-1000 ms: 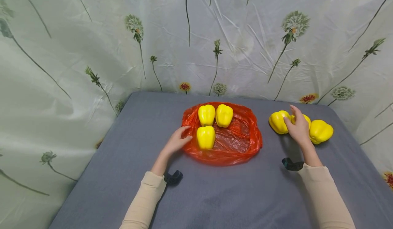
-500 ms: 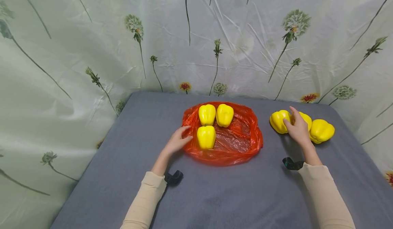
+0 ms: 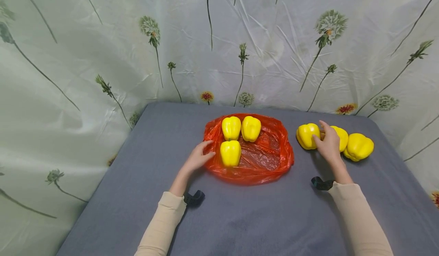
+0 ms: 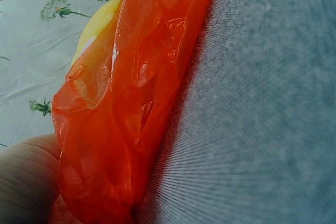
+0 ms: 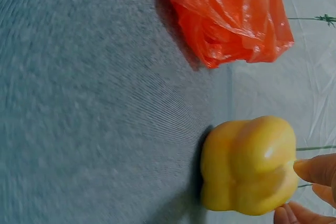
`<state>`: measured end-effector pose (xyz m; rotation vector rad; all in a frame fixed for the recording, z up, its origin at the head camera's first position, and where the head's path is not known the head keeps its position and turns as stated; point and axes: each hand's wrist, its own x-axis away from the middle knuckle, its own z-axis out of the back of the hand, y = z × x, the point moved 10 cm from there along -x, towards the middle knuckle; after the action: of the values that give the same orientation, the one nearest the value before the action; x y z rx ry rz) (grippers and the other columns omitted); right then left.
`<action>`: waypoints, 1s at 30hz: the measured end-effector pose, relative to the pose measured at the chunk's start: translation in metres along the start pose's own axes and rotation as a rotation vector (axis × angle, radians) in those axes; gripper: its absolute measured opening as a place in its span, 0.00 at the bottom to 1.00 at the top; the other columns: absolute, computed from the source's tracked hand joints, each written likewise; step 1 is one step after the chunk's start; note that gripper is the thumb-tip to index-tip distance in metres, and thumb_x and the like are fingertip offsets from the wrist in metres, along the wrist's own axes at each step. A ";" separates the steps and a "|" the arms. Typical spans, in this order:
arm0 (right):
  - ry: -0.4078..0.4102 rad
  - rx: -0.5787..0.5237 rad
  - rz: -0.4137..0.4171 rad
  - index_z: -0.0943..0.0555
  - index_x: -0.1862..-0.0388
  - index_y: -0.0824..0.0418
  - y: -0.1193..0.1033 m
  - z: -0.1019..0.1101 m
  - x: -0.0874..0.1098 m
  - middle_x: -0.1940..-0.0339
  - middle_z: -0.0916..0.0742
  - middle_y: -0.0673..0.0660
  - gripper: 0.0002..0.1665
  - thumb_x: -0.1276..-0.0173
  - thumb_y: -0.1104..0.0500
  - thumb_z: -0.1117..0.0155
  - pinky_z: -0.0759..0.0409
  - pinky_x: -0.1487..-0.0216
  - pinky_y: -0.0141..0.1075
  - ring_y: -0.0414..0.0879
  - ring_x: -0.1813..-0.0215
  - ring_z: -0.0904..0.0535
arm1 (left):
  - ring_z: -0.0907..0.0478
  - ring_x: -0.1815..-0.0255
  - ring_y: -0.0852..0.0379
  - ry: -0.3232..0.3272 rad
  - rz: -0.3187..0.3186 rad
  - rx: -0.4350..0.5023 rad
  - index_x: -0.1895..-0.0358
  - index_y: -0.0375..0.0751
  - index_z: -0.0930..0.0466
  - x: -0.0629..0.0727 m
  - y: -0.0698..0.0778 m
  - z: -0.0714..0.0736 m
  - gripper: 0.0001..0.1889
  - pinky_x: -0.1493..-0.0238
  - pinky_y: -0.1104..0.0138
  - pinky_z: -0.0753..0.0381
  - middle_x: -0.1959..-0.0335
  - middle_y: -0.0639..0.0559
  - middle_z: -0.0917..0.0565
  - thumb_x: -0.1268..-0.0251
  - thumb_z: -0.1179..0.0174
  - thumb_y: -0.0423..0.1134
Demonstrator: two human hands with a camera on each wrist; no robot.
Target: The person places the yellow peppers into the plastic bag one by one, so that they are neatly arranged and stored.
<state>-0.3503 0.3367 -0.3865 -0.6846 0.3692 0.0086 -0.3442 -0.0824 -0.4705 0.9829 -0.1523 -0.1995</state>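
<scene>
At the left rim of the red plastic bag (image 3: 264, 178) is my left hand (image 3: 196, 159), thumb and fingers apart. The bag hides its fingertips in the left wrist view. Inside the spread bag sit yellow bell peppers: one at back left (image 3: 231, 128), one at back right (image 3: 251, 129), one in front (image 3: 230, 154). My right hand (image 3: 328, 143) pinches another yellow bell pepper (image 3: 306, 136) between thumb and fingers; the right wrist view shows the fingertips on this pepper (image 5: 249, 166). Beyond the hand are a yellow bell pepper (image 3: 340, 137) and one farther right (image 3: 358, 147).
Grey cloth (image 3: 260, 218) covers the table under everything. A pale curtain (image 3: 192, 39) printed with dandelions hangs behind and along the sides. Each wrist bears a black mount, one on the left (image 3: 194, 198) and one on the right (image 3: 321, 183).
My right hand has shifted left with the pinched bell pepper, which now stands a little apart from the other two. The left hand and the bag have stayed in place.
</scene>
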 end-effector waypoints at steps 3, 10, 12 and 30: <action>-0.005 0.002 -0.002 0.37 0.35 0.77 0.001 -0.004 0.000 0.42 0.28 0.79 0.33 0.39 0.70 0.43 0.28 0.48 0.61 0.72 0.46 0.29 | 0.37 0.31 0.40 -0.004 -0.004 -0.006 0.33 0.37 0.36 -0.001 0.000 -0.001 0.28 0.30 0.47 0.38 0.32 0.38 0.33 0.36 0.45 0.40; -0.062 -0.006 0.024 0.40 0.35 0.79 0.000 -0.011 -0.002 0.41 0.29 0.81 0.34 0.37 0.67 0.42 0.29 0.49 0.63 0.73 0.47 0.30 | 0.37 0.31 0.41 -0.008 -0.007 -0.007 0.33 0.38 0.36 -0.002 0.001 -0.001 0.28 0.30 0.47 0.38 0.32 0.38 0.33 0.36 0.45 0.41; -0.093 -0.017 0.038 0.42 0.33 0.78 -0.001 -0.014 -0.002 0.40 0.31 0.82 0.35 0.35 0.66 0.43 0.30 0.48 0.64 0.73 0.45 0.32 | 0.37 0.31 0.41 -0.006 -0.004 -0.001 0.33 0.38 0.36 -0.002 0.001 0.000 0.28 0.31 0.47 0.37 0.32 0.38 0.33 0.36 0.45 0.41; -0.164 -0.054 0.053 0.44 0.29 0.71 -0.001 -0.028 0.008 0.33 0.35 0.78 0.36 0.33 0.62 0.45 0.37 0.39 0.65 0.72 0.34 0.39 | 0.37 0.31 0.40 -0.003 -0.010 0.012 0.33 0.38 0.36 -0.001 -0.002 -0.001 0.28 0.30 0.47 0.38 0.32 0.38 0.33 0.36 0.45 0.40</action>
<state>-0.3522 0.3173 -0.4084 -0.7218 0.2302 0.1249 -0.3455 -0.0820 -0.4723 0.9952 -0.1514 -0.2094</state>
